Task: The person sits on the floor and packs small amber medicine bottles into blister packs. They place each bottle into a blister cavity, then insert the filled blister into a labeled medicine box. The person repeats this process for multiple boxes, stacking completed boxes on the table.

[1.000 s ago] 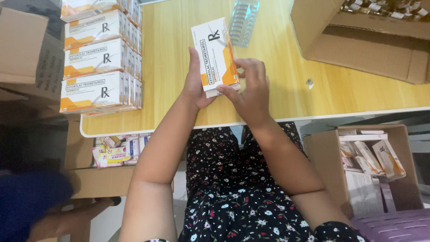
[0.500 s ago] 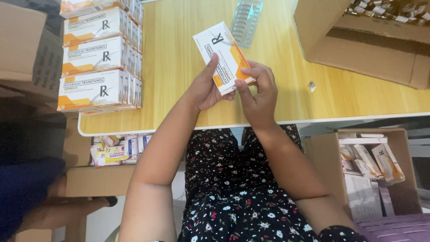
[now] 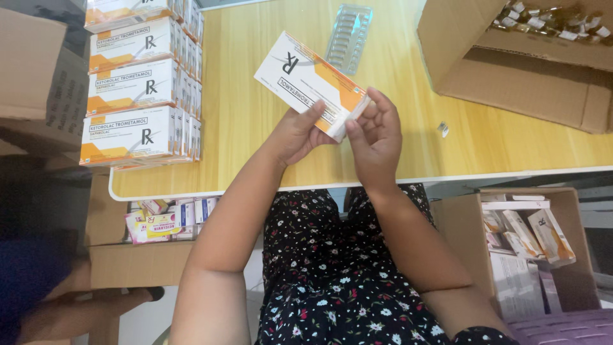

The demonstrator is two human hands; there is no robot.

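White-and-orange medicine carton (image 3: 311, 83), tilted, gripped at its near end by left hand (image 3: 295, 133) and right hand (image 3: 377, 131) above the wooden table's (image 3: 255, 128) bare middle.

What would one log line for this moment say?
left hand: holds white-and-orange carton | right hand: fingers at carton end flap | beside: clear blister tray, stacked cartons

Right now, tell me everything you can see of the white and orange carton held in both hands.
The white and orange cardboard carton is a flat rectangular box with dark print and an orange band. It is held tilted above the yellow wooden table, its far end pointing up and left. The left hand grips its near edge from below; the right hand has fingers at the near end flap, which looks slightly open.
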